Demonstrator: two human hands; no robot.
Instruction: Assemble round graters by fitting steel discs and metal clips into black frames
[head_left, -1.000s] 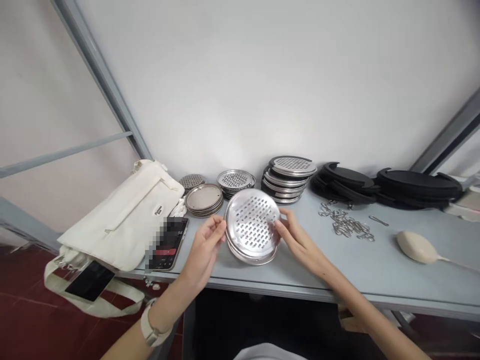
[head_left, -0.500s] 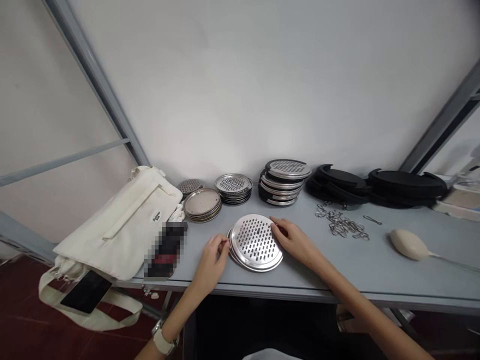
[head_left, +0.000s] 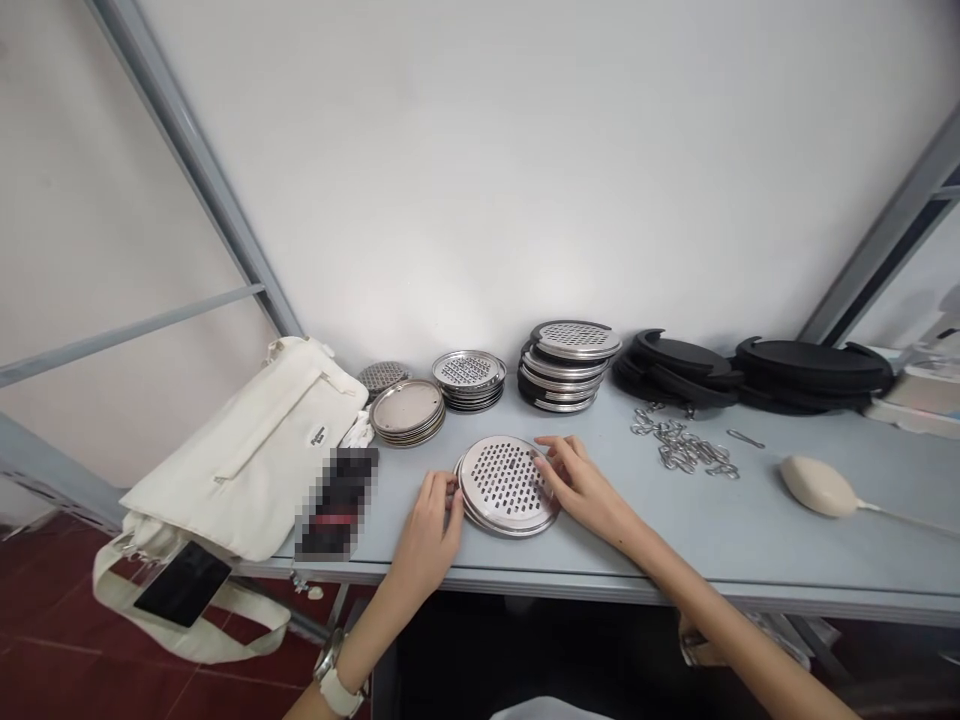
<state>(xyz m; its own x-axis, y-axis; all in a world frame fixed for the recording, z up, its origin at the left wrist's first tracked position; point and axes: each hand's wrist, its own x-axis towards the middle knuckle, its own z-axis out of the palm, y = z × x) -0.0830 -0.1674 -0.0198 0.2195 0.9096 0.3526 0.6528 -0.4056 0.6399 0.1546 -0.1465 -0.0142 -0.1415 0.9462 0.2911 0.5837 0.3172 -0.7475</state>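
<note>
A small stack of round perforated steel discs (head_left: 504, 484) lies flat on the grey table (head_left: 675, 540) in front of me. My left hand (head_left: 433, 520) touches the stack's left rim with curled fingertips. My right hand (head_left: 579, 480) rests on the right rim, fingers bent over the top disc. Neither hand lifts the discs.
Further stacks of metal discs (head_left: 571, 362) (head_left: 469, 376) (head_left: 407, 409) stand along the wall, with black plastic parts (head_left: 750, 368) to the right. Loose wire clips (head_left: 686, 445) and a beige oval object (head_left: 814, 486) lie on the right. A phone (head_left: 337, 490) and a cream bag (head_left: 247, 450) sit on the left.
The perforated discs, held tilted up a second ago, now lie flat on the table. Both hands have come down with them and stay at the rim.
</note>
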